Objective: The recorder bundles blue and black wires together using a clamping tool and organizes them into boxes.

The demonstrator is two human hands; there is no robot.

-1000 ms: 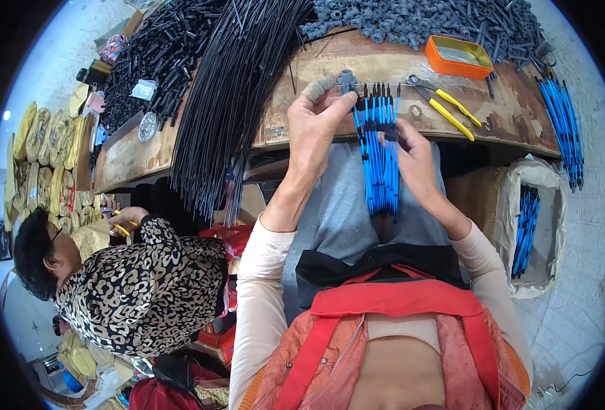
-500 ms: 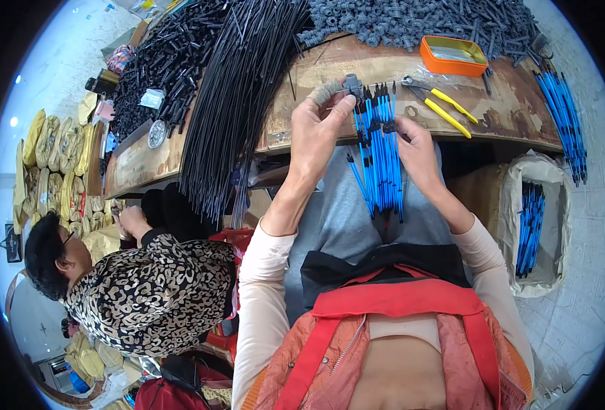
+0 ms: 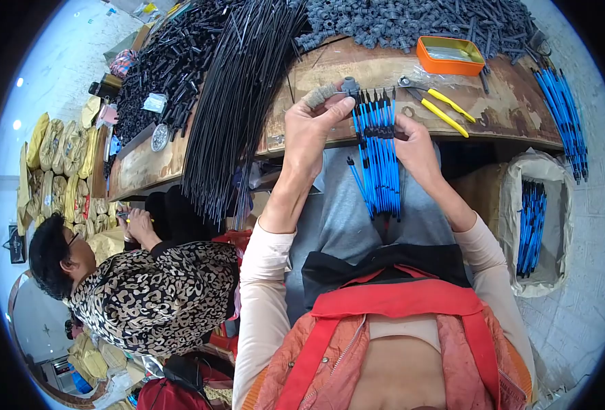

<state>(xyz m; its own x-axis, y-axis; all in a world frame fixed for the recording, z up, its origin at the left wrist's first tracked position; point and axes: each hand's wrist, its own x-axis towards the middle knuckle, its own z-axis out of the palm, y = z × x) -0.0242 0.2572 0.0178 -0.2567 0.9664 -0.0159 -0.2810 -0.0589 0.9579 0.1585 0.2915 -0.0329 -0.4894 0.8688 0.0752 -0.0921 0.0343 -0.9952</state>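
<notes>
My left hand point(image 3: 306, 137) pinches a grey plastic fitting point(image 3: 350, 85) between thumb and fingers at the table's front edge. A wrap of tan tape covers one of its fingers. Beside the fitting hangs a row of thin blue rods point(image 3: 383, 167) with black tips and black pieces across their upper part, reaching down over my lap. One rod slants apart from the row on the left. My right hand point(image 3: 417, 150) is closed at the row's right edge, its fingertips partly hidden behind the rods.
Yellow-handled pliers point(image 3: 446, 113) and an orange tin point(image 3: 450, 65) lie on the wooden table point(image 3: 521, 102). Grey fittings point(image 3: 411, 24), black rods point(image 3: 237, 116) and black parts point(image 3: 172, 61) are heaped behind. A lined bin point(image 3: 552, 225) holds blue rods at right. A co-worker point(image 3: 152, 294) sits at left.
My left hand has shifted slightly down and left, and the grey fitting has tilted. My right hand stays at the rods' edge. Something yellow now shows at the co-worker's hands.
</notes>
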